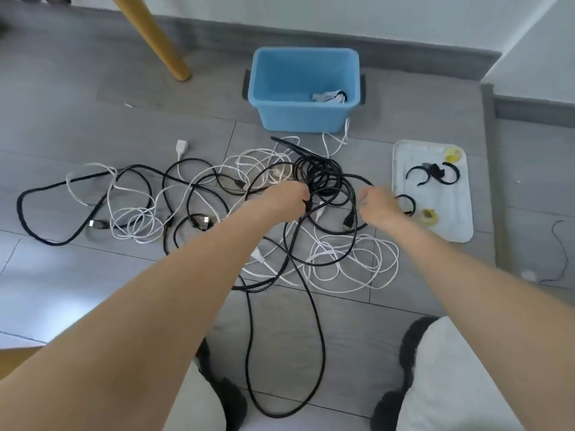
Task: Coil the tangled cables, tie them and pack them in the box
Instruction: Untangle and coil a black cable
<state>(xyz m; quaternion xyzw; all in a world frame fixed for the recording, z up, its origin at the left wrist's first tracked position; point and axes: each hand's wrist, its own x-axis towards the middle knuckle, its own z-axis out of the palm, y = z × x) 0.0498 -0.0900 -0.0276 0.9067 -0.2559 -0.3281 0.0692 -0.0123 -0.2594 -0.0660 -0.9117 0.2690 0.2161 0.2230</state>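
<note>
A tangle of black and white cables (199,206) spreads across the grey floor. Near its right end lies a partly wound black coil (323,178). My left hand (287,199) grips the black cable at the coil's near edge, fingers curled round it. My right hand (376,206) is to the right of the coil with curled fingers on the black cable there; the grip itself is hard to make out. The blue box (306,119) stands behind the coil, with a tied white cable bundle (331,97) in its right corner.
A white tray (448,225) at the right holds black strap ties (432,174) and yellow tape rolls (429,216). A wooden chair leg (158,38) stands at the back left. A thin black wire (560,253) lies at far right. My knees are at the bottom.
</note>
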